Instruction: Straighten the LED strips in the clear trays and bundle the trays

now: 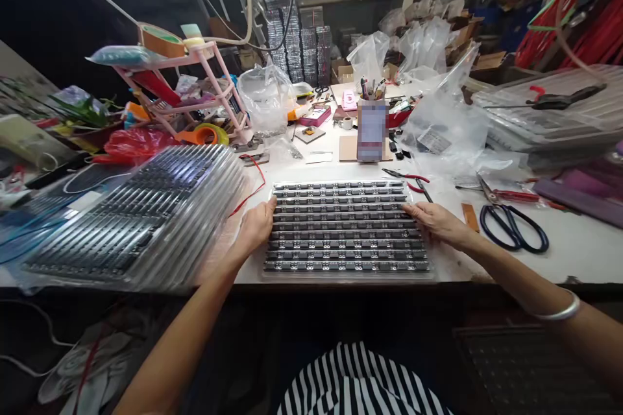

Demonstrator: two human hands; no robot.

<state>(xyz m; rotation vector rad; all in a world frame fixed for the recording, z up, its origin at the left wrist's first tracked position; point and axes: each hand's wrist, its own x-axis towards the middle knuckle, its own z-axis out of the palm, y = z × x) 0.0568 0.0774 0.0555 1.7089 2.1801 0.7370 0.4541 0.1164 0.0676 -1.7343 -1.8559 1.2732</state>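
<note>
In front of me at the table's front edge lies a clear plastic tray (pixel 348 277) with rows of black electronic parts (pixel 348 227) in it. My left hand (pixel 257 225) grips the tray's left side, thumb toward the parts. On the right side, my right hand (pixel 435 222) holds the tray's edge with fingers closed; some of its fingers are hidden. A tall stack of similar filled trays (pixel 141 214) stands to the left of my left hand. Beyond my right hand lie red-handled pliers (pixel 406 175) and dark-handled scissors (pixel 513 228).
A pink rack (pixel 226 94) with tape rolls stands at the back left. Behind the tray, a phone (pixel 372 130) is propped upright. Plastic bags (pixel 448 117) and stacked clear trays (pixel 555 113) crowd the right. A red wire (pixel 257 181) lies near the left stack.
</note>
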